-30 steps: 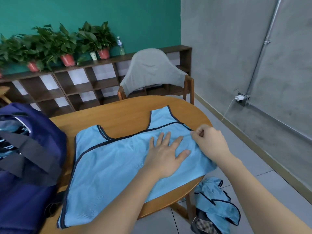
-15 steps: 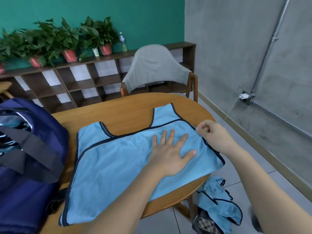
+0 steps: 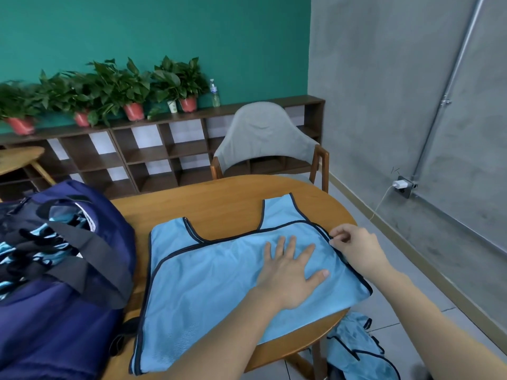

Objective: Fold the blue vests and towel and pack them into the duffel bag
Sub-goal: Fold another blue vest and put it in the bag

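A light blue vest (image 3: 208, 283) with dark trim lies spread flat on the round wooden table (image 3: 225, 198). My left hand (image 3: 288, 272) presses flat on the vest's right half, fingers spread. At the vest's right edge my right hand (image 3: 356, 248) pinches the dark trim by the armhole. The navy duffel bag (image 3: 55, 297) stands open at the left of the table, with blue and black fabric showing inside it. Another blue vest (image 3: 356, 349) lies crumpled below the table's right edge, partly hidden by my right arm.
A grey-backed wooden chair (image 3: 269, 141) stands behind the table. A dark shelf unit (image 3: 153, 149) with potted plants (image 3: 134, 86) and a bottle (image 3: 215, 90) lines the green wall. A charger (image 3: 400, 184) is plugged into the grey wall on the right.
My right hand has drawn the vest's right edge outward, flattening that side. My left hand stays pressed on the vest. The camera view has shifted slightly.
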A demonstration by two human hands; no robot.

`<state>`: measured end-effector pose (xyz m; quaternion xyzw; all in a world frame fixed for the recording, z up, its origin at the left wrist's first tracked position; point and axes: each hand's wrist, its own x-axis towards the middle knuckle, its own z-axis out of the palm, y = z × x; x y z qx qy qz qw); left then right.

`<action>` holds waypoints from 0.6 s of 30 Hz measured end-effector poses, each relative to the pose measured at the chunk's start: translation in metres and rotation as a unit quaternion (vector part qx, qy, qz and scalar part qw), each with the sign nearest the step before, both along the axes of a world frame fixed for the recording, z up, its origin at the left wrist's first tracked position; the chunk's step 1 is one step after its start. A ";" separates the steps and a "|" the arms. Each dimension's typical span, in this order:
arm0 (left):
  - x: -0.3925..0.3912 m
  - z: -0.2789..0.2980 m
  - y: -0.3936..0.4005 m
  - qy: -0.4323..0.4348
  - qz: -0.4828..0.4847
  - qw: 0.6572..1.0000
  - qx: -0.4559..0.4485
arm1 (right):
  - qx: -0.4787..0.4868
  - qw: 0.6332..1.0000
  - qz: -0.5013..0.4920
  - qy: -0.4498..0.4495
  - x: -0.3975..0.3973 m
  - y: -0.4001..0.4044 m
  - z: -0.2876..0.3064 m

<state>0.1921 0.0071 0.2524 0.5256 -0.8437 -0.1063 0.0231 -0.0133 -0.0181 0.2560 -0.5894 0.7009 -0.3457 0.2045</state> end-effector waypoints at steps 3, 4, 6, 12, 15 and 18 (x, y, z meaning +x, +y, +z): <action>0.020 0.012 -0.003 0.090 0.027 0.996 -0.009 | 0.032 0.997 0.004 0.068 0.003 -0.013 0.009; 0.035 0.017 -0.008 0.121 0.048 0.991 -0.021 | 0.030 0.995 0.008 0.091 0.007 -0.019 0.012; 0.077 0.023 -0.020 0.142 0.096 0.983 -0.061 | 0.016 0.992 0.045 0.116 0.018 -0.031 0.019; 0.206 0.035 -0.040 0.047 0.221 0.972 -0.058 | 0.019 0.957 0.199 0.210 0.058 -0.062 0.030; 0.237 0.028 -0.039 0.030 0.244 0.969 -0.015 | 0.053 0.945 0.236 0.220 0.068 -0.076 0.027; 0.246 0.008 -0.032 -0.025 0.206 0.977 -0.049 | 0.069 0.933 0.226 0.272 0.069 -0.083 0.028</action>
